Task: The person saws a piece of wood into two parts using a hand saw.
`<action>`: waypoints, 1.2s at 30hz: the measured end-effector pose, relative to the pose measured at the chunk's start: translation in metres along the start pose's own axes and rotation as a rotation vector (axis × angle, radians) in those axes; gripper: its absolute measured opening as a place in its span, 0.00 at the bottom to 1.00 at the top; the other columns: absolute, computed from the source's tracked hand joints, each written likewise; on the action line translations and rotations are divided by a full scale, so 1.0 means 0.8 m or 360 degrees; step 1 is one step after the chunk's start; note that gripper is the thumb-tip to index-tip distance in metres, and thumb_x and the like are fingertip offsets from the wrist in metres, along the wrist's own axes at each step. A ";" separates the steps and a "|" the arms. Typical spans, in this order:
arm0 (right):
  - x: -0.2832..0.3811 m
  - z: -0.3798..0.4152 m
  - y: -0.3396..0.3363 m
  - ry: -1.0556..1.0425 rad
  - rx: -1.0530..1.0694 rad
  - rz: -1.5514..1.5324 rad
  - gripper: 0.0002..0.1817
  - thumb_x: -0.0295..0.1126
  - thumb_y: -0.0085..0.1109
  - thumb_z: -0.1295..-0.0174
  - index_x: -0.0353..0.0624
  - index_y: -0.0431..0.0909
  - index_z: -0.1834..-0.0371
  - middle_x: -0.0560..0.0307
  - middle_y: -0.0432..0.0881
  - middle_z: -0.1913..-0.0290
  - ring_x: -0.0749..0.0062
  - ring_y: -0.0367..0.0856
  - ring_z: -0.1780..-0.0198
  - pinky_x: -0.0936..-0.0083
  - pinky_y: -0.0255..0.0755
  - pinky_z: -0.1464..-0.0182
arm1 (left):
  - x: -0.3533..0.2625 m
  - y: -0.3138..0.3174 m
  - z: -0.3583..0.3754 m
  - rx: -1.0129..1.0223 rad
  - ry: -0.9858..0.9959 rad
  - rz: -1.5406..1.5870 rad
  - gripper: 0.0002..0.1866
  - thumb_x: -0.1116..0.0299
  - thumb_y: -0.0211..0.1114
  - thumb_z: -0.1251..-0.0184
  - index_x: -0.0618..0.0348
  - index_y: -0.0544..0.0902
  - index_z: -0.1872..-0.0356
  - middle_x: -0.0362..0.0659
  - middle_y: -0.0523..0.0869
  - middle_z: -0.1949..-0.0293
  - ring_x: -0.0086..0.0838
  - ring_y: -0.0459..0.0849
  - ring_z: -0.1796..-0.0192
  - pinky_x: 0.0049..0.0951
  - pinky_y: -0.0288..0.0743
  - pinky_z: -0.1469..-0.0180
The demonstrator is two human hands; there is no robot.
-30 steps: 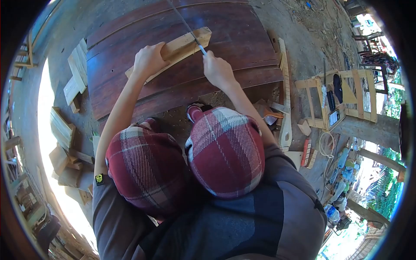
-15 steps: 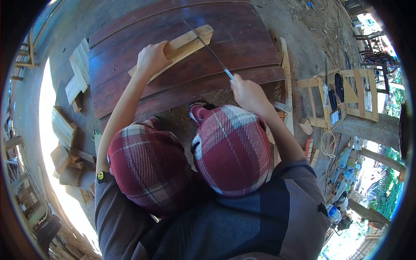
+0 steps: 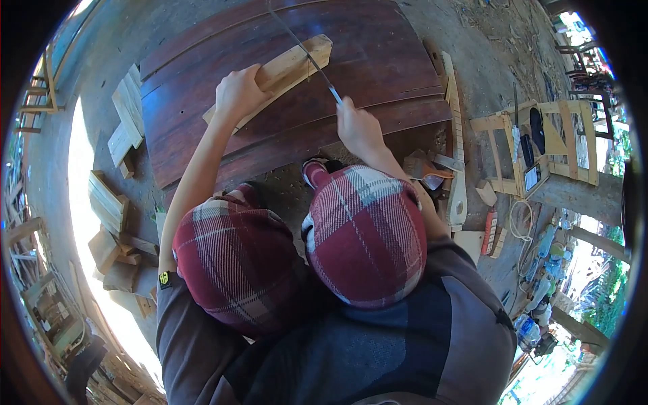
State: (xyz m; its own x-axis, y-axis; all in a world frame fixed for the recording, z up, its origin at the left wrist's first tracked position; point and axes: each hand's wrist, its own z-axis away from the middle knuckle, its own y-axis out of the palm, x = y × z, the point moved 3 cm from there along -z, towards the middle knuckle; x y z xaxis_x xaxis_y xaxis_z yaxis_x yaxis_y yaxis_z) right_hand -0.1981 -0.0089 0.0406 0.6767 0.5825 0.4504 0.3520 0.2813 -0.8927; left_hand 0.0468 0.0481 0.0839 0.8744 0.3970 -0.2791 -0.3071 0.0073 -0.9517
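Observation:
A pale wooden block lies at a slant on the dark reddish-brown wooden surface. My left hand is closed around the middle part of the block, pressing on it. My right hand grips the handle of a long thin blade tool, which looks like a saw. The blade crosses the block near its right end, and its tip reaches past the far side. A narrow mark shows on the block's side just under the blade.
Wood offcuts lie on the floor at the left. To the right are a long pale wooden strip, a slatted wooden frame holding a phone, a red tube and a coiled cord.
My right hand has moved forward and to the left, pushing the blade farther across the block. My left hand stays on the block. The view has shifted slightly.

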 end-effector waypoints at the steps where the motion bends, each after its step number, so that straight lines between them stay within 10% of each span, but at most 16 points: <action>1: -0.006 0.020 -0.003 0.0013 -0.0009 0.0013 0.11 0.36 0.44 0.30 0.38 0.67 0.60 0.37 0.81 0.76 0.37 0.82 0.72 0.43 0.74 0.67 | 0.001 0.001 0.000 -0.0011 0.0000 0.0003 0.35 0.50 0.74 0.53 0.54 0.79 0.43 0.50 0.87 0.53 0.46 0.84 0.50 0.43 0.77 0.48; 22: 0.023 -0.050 -0.042 0.0002 0.0241 0.0054 0.14 0.38 0.42 0.27 0.36 0.68 0.59 0.34 0.81 0.71 0.35 0.81 0.66 0.43 0.71 0.63 | 0.003 0.003 -0.003 -0.0012 0.0005 0.0017 0.33 0.52 0.74 0.52 0.54 0.79 0.44 0.50 0.86 0.53 0.47 0.83 0.49 0.44 0.76 0.48; 36: -0.034 0.089 -0.052 0.0211 0.0339 0.0034 0.14 0.41 0.42 0.28 0.40 0.67 0.60 0.37 0.80 0.77 0.37 0.80 0.72 0.44 0.72 0.69 | 0.000 0.000 0.003 0.0010 0.0018 0.0012 0.36 0.52 0.74 0.53 0.53 0.78 0.40 0.51 0.86 0.52 0.47 0.84 0.49 0.43 0.77 0.47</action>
State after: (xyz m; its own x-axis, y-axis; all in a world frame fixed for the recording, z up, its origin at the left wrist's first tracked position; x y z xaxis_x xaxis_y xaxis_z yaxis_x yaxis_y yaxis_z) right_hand -0.2771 0.0178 0.0641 0.7663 0.4888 0.4169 0.2021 0.4326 -0.8786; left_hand 0.0460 0.0503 0.0841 0.8762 0.3867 -0.2876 -0.3159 0.0102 -0.9487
